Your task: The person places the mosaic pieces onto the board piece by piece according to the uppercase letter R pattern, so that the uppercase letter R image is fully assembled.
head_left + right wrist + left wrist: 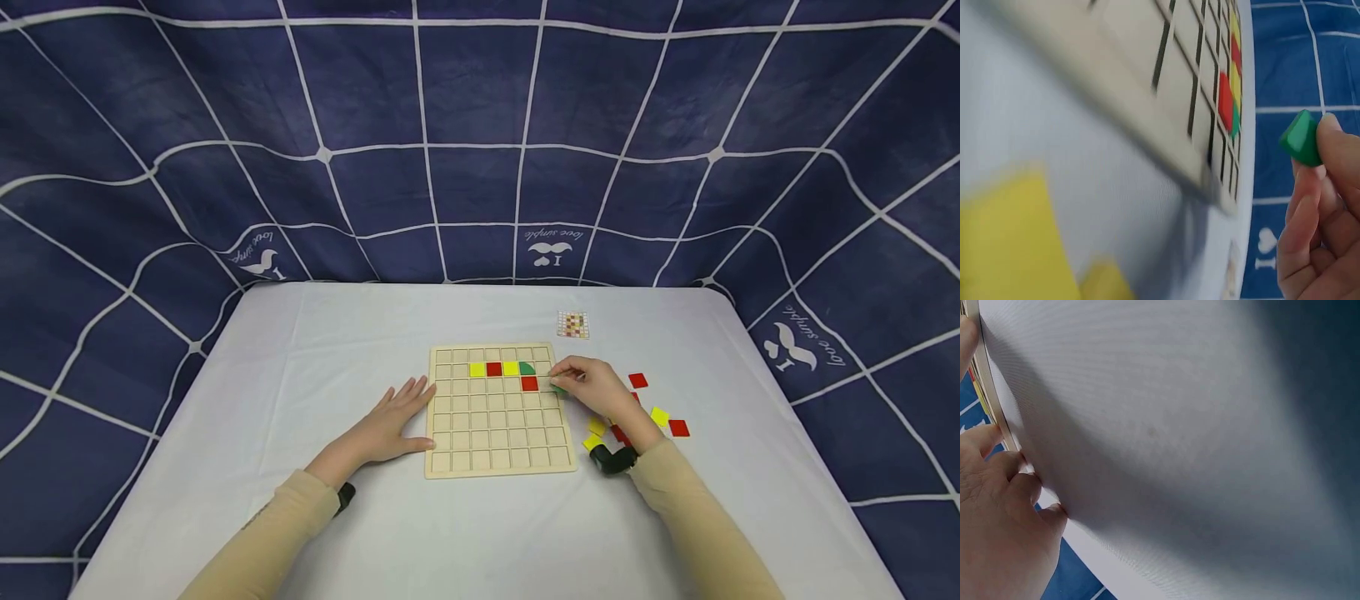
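Note:
A square wooden grid board (480, 421) lies on the table. Along one of its upper rows sit two yellow tiles (477, 369), a red tile between them and a green quarter-round piece (527, 367); another red tile (529, 383) lies just below. My left hand (390, 427) rests flat with spread fingers, its thumb and fingertips at the board's left edge. Over the board's right edge, my right hand (596, 387) pinches a green piece (1302, 137) between thumb and fingers. In the right wrist view that piece is raised off the board.
Loose red tiles (678, 428) and yellow tiles (659, 416) lie scattered right of the board, some partly hidden by the right forearm. A small printed pattern card (573, 324) lies beyond the board's upper right corner. A blue curtain (480, 192) surrounds the white table (360, 325).

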Motion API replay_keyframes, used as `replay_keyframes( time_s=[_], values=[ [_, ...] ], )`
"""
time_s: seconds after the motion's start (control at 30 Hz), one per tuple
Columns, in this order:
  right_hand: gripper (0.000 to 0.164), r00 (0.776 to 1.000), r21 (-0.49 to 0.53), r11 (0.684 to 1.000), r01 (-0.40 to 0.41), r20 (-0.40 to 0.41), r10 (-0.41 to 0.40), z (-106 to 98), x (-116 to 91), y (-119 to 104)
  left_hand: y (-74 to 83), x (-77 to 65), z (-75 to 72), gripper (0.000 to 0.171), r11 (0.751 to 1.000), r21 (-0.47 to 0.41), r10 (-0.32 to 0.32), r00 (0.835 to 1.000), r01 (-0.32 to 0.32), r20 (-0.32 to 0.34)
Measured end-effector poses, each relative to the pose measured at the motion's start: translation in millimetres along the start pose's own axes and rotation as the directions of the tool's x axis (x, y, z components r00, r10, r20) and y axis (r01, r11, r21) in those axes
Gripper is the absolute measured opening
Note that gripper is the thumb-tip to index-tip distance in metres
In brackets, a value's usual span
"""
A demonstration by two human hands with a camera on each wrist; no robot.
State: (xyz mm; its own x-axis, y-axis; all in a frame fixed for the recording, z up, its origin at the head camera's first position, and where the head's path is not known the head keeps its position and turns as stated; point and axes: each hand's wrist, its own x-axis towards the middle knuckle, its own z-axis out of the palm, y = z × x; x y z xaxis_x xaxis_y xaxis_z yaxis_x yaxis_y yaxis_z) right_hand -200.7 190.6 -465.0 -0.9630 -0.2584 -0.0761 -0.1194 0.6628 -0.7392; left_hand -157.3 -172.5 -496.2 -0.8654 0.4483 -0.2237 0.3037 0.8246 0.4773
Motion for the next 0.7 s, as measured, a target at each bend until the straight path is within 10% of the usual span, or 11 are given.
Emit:
replay_keyframes(
  time_s=[0.2, 0.7],
  values=[
    [0.009, 0.999, 0.104, 0.994, -0.042, 0.035, 0.038, 18.6, 6.8, -3.8, -0.8, 0.4, 0.7, 0.096, 1.000, -0.001, 0.001, 1.000, -0.001, -0.002],
    [0.006, 0.995, -0.027, 0.994, -0.103, -0.009, 0.103, 40.8, 11.3, -11.3, -1.8, 0.8, 1.1, 0.096, 1.000, 0.009, 0.007, 1.000, -0.007, -0.001]
  ],
)
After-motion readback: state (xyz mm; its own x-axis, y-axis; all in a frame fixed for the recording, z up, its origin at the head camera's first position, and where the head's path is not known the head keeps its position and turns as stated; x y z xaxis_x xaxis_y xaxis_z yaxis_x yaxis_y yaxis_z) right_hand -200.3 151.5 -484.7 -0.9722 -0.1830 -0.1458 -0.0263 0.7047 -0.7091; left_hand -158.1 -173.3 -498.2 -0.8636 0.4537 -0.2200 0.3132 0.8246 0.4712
